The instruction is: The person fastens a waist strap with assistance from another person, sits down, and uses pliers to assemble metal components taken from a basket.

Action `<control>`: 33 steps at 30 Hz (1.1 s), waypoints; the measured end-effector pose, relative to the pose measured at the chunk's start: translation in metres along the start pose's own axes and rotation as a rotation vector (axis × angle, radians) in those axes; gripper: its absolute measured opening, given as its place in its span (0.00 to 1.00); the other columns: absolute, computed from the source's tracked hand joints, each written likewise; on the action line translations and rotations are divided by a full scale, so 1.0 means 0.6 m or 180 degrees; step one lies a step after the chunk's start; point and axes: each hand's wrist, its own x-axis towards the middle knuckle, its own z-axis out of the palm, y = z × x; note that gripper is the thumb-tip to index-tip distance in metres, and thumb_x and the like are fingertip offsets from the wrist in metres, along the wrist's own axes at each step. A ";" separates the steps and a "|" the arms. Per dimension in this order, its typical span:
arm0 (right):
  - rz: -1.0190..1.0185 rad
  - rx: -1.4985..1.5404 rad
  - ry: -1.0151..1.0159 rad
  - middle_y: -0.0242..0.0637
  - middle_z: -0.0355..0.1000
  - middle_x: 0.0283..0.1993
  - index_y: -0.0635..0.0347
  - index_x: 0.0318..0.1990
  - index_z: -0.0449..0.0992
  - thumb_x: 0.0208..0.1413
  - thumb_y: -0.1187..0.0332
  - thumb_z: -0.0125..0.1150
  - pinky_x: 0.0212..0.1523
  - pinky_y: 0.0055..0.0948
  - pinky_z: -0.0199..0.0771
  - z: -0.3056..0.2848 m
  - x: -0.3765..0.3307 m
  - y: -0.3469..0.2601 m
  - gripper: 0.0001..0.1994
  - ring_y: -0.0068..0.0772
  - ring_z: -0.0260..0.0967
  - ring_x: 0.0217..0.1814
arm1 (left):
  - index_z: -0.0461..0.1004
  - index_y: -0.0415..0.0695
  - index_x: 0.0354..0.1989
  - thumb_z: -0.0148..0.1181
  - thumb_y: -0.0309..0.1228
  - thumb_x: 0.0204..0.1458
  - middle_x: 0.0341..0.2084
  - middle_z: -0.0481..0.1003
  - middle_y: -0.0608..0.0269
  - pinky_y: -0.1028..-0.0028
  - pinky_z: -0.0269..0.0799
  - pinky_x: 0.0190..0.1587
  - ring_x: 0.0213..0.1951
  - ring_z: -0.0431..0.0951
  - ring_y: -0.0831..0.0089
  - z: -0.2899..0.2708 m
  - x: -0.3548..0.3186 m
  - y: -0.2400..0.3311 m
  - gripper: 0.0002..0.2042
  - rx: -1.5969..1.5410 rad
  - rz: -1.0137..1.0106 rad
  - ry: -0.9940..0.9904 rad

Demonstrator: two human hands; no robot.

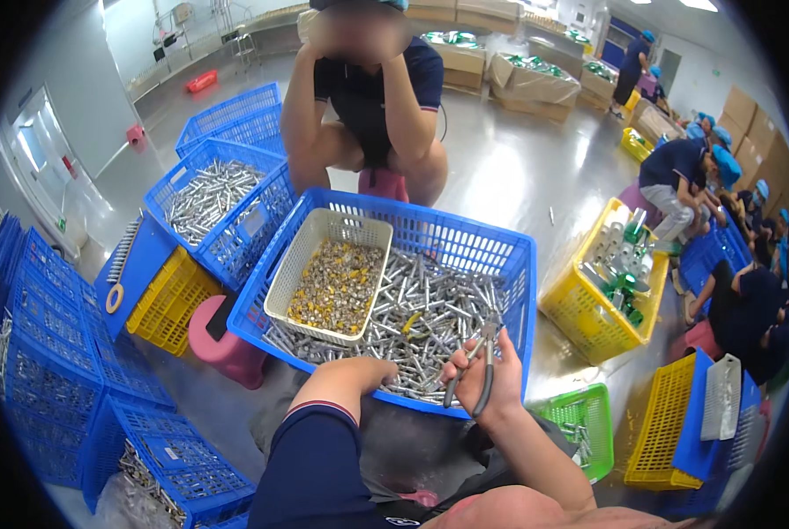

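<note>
My right hand (493, 381) is closed around a pair of pliers (487, 366) with dark grey handles, its metal jaws pointing up above the right front part of a large blue basket (465, 233). Many slim silver metal tubes (438, 300) lie jumbled in that basket. My left hand (378, 374) reaches over the basket's front wall to the tubes; its fingers are mostly hidden, so I cannot see what they touch. Inside the basket, at the left, a cream plastic basket (374, 231) rests tilted on the tubes, holding small silver and yellow pieces (332, 286).
Across from me a person (377, 97) sits on a low stool. Another blue basket of tubes (213, 198) stands left, near a pink stool (222, 339). To the right are a yellow basket (588, 317) of green and white parts and a green basket (599, 432).
</note>
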 end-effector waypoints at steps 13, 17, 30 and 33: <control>-0.0102 0.0056 -0.0081 0.40 0.60 0.23 0.57 0.30 0.63 0.56 0.43 0.31 0.34 0.38 0.60 0.005 -0.002 0.013 0.25 0.41 0.57 0.28 | 0.66 0.39 0.42 0.42 0.43 0.52 0.42 0.69 0.39 0.59 0.61 0.48 0.49 0.68 0.51 0.054 0.266 -0.041 0.19 0.0772 0.1039 0.0986; -0.1043 -0.0348 -0.0483 0.37 0.59 0.22 0.56 0.30 0.62 0.57 0.48 0.30 0.32 0.36 0.63 0.011 0.035 0.004 0.21 0.37 0.58 0.26 | 0.60 0.40 0.49 0.40 0.39 0.57 0.42 0.69 0.43 0.63 0.63 0.48 0.47 0.69 0.55 0.023 0.227 0.045 0.18 -0.1175 0.2967 0.3310; -0.1964 -0.2805 -0.0789 0.33 0.64 0.24 0.63 0.37 0.64 0.61 0.60 0.34 0.30 0.22 0.62 0.003 0.005 0.048 0.15 0.22 0.62 0.26 | 0.60 0.44 0.38 0.36 0.34 0.57 0.16 0.61 0.68 0.82 0.56 0.15 0.15 0.61 0.81 0.092 -0.170 0.048 0.09 -0.4374 0.2864 0.0773; -0.2051 -0.3107 -0.0809 0.31 0.64 0.23 0.64 0.38 0.65 0.61 0.63 0.35 0.29 0.21 0.60 -0.008 0.005 0.052 0.14 0.20 0.61 0.26 | 0.61 0.43 0.40 0.37 0.37 0.60 0.16 0.60 0.70 0.83 0.54 0.14 0.14 0.59 0.83 0.093 -0.172 0.052 0.11 -0.4205 0.2928 0.0685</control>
